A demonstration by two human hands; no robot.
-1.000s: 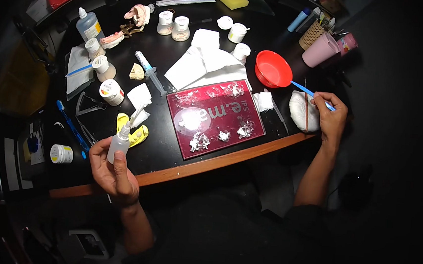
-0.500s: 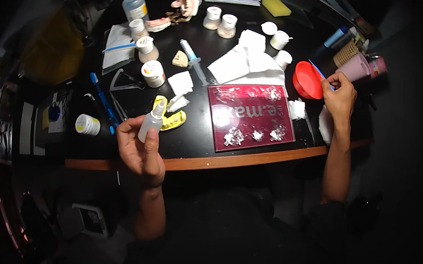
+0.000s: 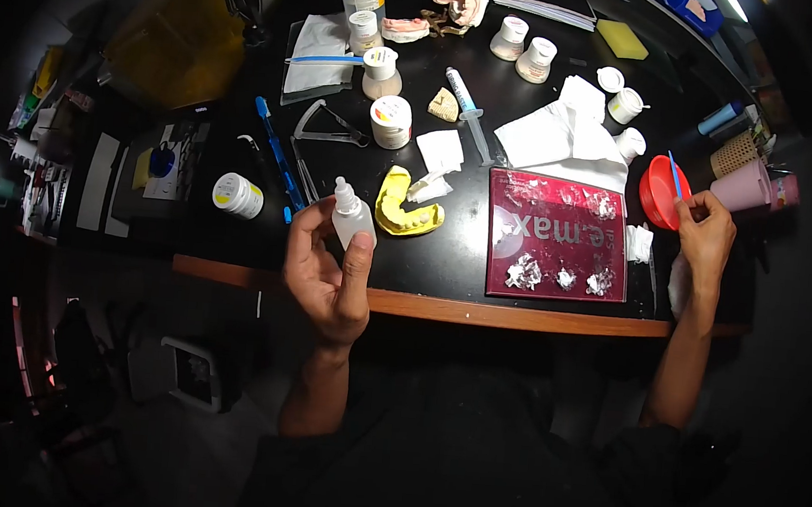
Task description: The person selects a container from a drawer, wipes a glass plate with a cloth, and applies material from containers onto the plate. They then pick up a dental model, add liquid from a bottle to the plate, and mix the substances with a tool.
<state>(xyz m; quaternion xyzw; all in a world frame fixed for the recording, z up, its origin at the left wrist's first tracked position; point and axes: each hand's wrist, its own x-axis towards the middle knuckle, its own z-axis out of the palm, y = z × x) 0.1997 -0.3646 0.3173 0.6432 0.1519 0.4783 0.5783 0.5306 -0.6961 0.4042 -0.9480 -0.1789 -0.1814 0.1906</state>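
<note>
Upright between the thumb and fingers of my left hand (image 3: 323,280) is a small translucent dropper bottle (image 3: 355,223), held above the table's front edge. Just beyond it lies a yellow dental arch model (image 3: 393,205). My right hand (image 3: 709,239) pinches a thin blue stick-like tool (image 3: 676,172), which overlaps the red bowl (image 3: 654,195) in this view. The fingertips are close to the bowl's right rim. Left of the bowl, a dark red mixing slab (image 3: 558,256) carries several clumps of white powder.
White tissues (image 3: 535,133) lie behind the slab. Several lidded jars (image 3: 391,124), a syringe (image 3: 470,120) and a pink denture model (image 3: 461,5) occupy the back. A blue pen-like tool (image 3: 278,153) rests at left. Pink cups (image 3: 743,188) stand at far right.
The whole scene has shifted right in view as the camera turned. Over the bowl, the blue tool now points more steeply upward. Both hands keep their holds.
</note>
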